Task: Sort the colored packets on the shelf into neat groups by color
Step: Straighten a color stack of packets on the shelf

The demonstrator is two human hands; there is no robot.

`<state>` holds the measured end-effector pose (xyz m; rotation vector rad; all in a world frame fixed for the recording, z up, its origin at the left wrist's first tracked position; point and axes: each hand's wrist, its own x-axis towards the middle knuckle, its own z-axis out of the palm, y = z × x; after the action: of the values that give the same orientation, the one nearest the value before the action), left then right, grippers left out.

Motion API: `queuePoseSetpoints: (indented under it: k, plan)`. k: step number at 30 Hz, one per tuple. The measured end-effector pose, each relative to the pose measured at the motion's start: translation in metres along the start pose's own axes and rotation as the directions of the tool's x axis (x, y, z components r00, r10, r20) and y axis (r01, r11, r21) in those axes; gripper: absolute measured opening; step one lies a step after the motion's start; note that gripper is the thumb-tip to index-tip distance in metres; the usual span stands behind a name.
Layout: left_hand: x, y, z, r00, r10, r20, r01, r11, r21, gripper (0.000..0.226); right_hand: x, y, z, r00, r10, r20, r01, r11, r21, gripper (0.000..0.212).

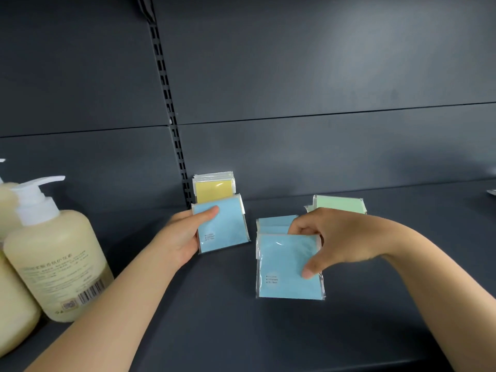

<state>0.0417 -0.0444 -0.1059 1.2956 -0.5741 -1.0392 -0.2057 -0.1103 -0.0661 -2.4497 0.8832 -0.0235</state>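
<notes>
Blue packets in both hands on the dark shelf

Blue packets are gripped on both sides. The left hand [185, 234] clamps one blue packet [221, 228] upright in front of the yellow packet stack [214, 187], which leans on the back panel [295, 89]. The right hand [330, 238] pinches a blue packet bundle [287, 267], tilted above the shelf [241, 331]. More blue packets [273, 224] lie just behind it; green packets [339, 204] sit further back. Two cream pump bottles [53, 259] stand at the left.

Pump bottles [57, 260] (cream liquid) — far left.
</notes>
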Motion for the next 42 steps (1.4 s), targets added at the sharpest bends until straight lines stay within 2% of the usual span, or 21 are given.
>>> queuePoseSetpoints:
  k: [4,6,8,11,15,19,23,28,33,38,42]
  plan:
    - [-0.003,-0.005,0.009,0.997,-0.03,0.066,0.028,0.999,0.032,0.029,0.002,-0.001,-0.004,0.991,0.002,-0.137,0.04,0.953,0.301,0.017]
    - [-0.006,-0.007,0.014,0.992,-0.043,0.119,0.038,0.998,0.045,0.031,0.008,-0.002,0.0,0.974,0.04,-0.222,0.05,0.921,0.386,0.016]
    - [-0.007,-0.008,0.018,0.984,-0.043,0.171,0.033,0.998,0.061,0.031,0.015,-0.002,0.006,0.943,0.088,-0.322,0.06,0.904,0.424,0.016]
    - [-0.007,-0.008,0.02,0.967,-0.043,0.249,0.032,0.998,0.049,0.034,0.024,-0.003,0.013,0.879,0.139,-0.456,0.05,0.924,0.379,0.021]
    - [-0.009,-0.01,0.021,0.936,0.007,0.353,-0.059,0.988,0.139,0.025,0.032,-0.005,0.022,0.823,0.187,-0.537,0.047,0.919,0.392,0.027]
    - [-0.008,-0.014,0.021,0.935,0.085,0.346,-0.169,0.961,0.22,0.043,0.038,-0.008,0.029,0.803,0.187,-0.566,0.053,0.923,0.38,0.029]
    - [-0.006,-0.012,0.019,0.929,0.171,0.33,-0.246,0.948,0.203,0.037,0.042,-0.008,0.03,0.801,0.198,-0.566,0.066,0.909,0.411,0.031]
    - [-0.006,-0.01,0.019,0.916,0.288,0.28,-0.337,0.93,0.144,0.027,0.053,-0.015,0.036,0.84,0.108,-0.532,0.155,0.892,0.424,0.014]
    - [-0.001,-0.015,0.016,0.93,0.29,0.228,-0.359,0.851,0.384,0.023,0.07,-0.024,0.03,0.833,0.133,-0.537,0.115,0.908,0.404,0.013]
    - [-0.001,-0.014,0.009,0.95,0.214,0.226,-0.307,0.763,0.569,0.032,0.075,-0.022,0.038,0.852,0.159,-0.499,0.091,0.893,0.441,0.019]
    - [-0.003,-0.009,0.02,0.902,0.387,0.191,-0.422,0.7,0.576,0.033,0.074,-0.021,0.034,0.808,0.162,-0.567,0.184,0.845,0.503,0.015]
